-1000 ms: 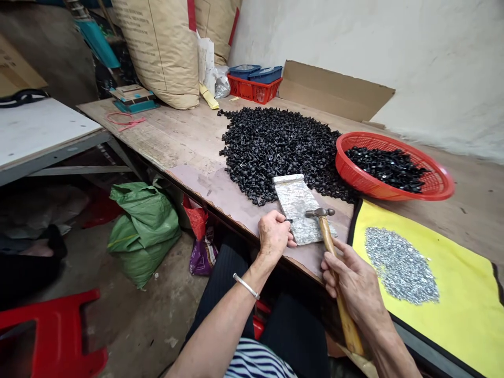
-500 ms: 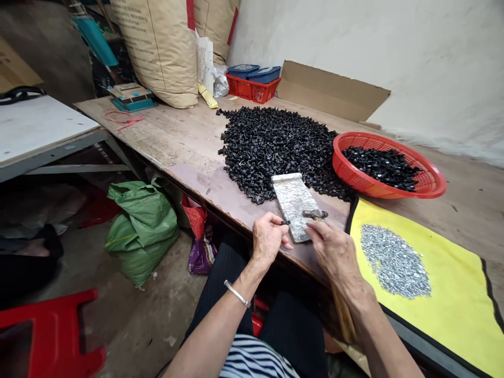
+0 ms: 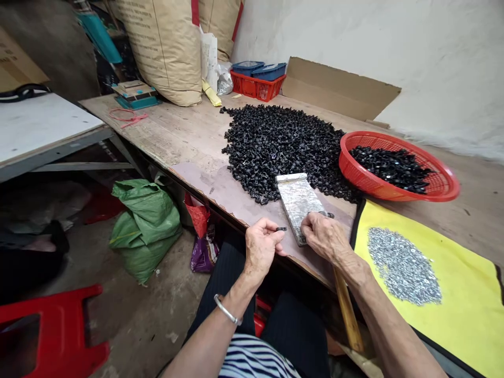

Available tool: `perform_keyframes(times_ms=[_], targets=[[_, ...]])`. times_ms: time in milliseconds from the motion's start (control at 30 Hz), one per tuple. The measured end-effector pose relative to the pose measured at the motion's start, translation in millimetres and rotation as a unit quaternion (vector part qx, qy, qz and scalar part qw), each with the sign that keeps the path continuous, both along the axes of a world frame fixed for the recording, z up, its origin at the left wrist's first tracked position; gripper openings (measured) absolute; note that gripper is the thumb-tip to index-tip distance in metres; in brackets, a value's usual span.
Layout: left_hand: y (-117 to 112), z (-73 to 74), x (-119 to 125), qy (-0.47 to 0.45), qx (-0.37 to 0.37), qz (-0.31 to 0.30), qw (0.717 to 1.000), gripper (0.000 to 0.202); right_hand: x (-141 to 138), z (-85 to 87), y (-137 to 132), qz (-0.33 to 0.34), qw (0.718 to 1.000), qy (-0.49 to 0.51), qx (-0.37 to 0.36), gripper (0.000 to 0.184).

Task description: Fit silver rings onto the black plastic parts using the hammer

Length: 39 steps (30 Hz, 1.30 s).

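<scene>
My left hand (image 3: 262, 244) pinches a small black plastic clip (image 3: 281, 229) between thumb and index finger, just left of a worn metal plate (image 3: 298, 202). Over the plate's lower right part, my right hand (image 3: 325, 236) is closed around a hammer close to its head. Only the end of the hammer head (image 3: 327, 214) shows past the knuckles, and the wooden handle (image 3: 348, 312) comes out below the wrist. My right fingertips are partly hidden. Behind the plate spreads a large pile of black plastic clips (image 3: 283, 147).
A red plastic basket (image 3: 444, 178) with black clips stands to the right. Small metal pieces (image 3: 405, 268) lie on a yellow cloth (image 3: 468, 299). Farther back are a red crate (image 3: 258, 89), a cardboard strip (image 3: 342, 86) and big paper sacks (image 3: 169, 52). A green bag (image 3: 145, 231) is on the floor.
My left hand has drawn slightly away from the plate with the clip. My right hand has shifted left over the hammer head, covering more of it. The view has moved slightly.
</scene>
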<state>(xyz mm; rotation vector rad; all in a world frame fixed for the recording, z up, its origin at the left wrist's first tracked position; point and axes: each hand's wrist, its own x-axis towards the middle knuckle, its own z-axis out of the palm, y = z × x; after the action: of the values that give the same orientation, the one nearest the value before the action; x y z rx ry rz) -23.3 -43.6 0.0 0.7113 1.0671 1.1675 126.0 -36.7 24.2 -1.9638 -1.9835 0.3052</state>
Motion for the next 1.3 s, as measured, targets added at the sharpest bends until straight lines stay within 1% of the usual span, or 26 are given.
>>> perform_keyframes(times_ms=[33, 100, 133, 167, 200, 233, 300, 433, 533, 600, 667, 733, 800, 867, 1033, 1167, 1300], targets=[[-1.2, 2.2, -0.3, 0.001, 0.000, 0.002, 1.000, 0.012, -2.2, 1.5, -3.7, 0.002, 1.000, 0.027, -0.005, 0.014], [-4.3, 7.3, -0.2, 0.004, -0.001, -0.005, 1.000, 0.012, -8.3, 4.0, -13.6, 0.004, 0.990, 0.142, -0.012, 0.017], [-6.0, 10.0, 0.3, 0.005, -0.001, -0.010, 1.000, 0.011, -11.8, 4.7, -18.8, 0.001, 0.976, 0.219, -0.009, 0.018], [-7.8, 12.7, 1.0, 0.006, -0.001, -0.016, 1.000, 0.011, -15.2, 5.1, -23.5, -0.005, 0.956, 0.293, -0.002, 0.017], [-9.4, 15.2, 2.0, 0.007, -0.001, -0.020, 1.000, 0.011, -18.2, 5.2, -27.3, -0.011, 0.935, 0.355, 0.007, 0.016], [-11.0, 17.4, 3.0, 0.008, 0.000, -0.022, 1.000, 0.011, -20.6, 5.1, -30.1, -0.017, 0.918, 0.396, 0.016, 0.016], [-13.2, 20.9, 5.2, 0.007, -0.002, -0.025, 1.000, 0.010, -23.1, 4.4, -32.8, -0.026, 0.908, 0.418, 0.023, 0.015], [-14.8, 23.6, 7.8, 0.011, -0.012, -0.030, 0.999, 0.010, -20.8, 0.7, -32.5, -0.045, 0.894, 0.446, 0.002, 0.014], [-14.9, 24.6, 8.0, 0.021, -0.012, -0.033, 0.999, 0.009, -16.7, -4.3, -31.1, -0.063, 0.872, 0.485, -0.017, 0.015], [-15.2, 25.8, 7.7, 0.023, -0.008, -0.036, 0.999, 0.008, -14.4, -6.3, -29.4, -0.079, 0.849, 0.522, -0.031, 0.016], [-15.6, 27.1, 7.6, 0.019, -0.001, -0.042, 0.999, 0.007, -13.2, -5.1, -27.2, -0.087, 0.818, 0.566, -0.054, 0.017], [-15.8, 27.5, 7.6, 0.016, 0.003, -0.052, 0.999, 0.006, -13.4, -0.8, -25.6, -0.088, 0.786, 0.606, -0.086, 0.018], [-15.8, 26.2, 7.6, 0.013, 0.006, -0.062, 0.998, 0.005, -15.0, 4.3, -25.5, -0.093, 0.762, 0.631, -0.112, 0.017], [-15.7, 23.4, 7.5, 0.004, 0.009, -0.072, 0.997, 0.006, -17.4, 7.6, -27.0, -0.105, 0.753, 0.639, -0.116, 0.016], [-15.7, 17.4, 7.7, -0.026, 0.008, -0.087, 0.996, 0.008, -22.9, 5.1, -32.3, -0.143, 0.751, 0.641, -0.070, 0.013], [-16.4, 18.8, 9.2, -0.038, 0.007, -0.102, 0.994, 0.009, -26.3, 2.1, -35.9, -0.173, 0.744, 0.644, -0.035, 0.009], [-18.3, 19.5, 13.6, -0.064, 0.001, -0.121, 0.991, 0.011, -28.0, 1.6, -42.1, -0.199, 0.748, 0.633, 0.013, 0.007]])
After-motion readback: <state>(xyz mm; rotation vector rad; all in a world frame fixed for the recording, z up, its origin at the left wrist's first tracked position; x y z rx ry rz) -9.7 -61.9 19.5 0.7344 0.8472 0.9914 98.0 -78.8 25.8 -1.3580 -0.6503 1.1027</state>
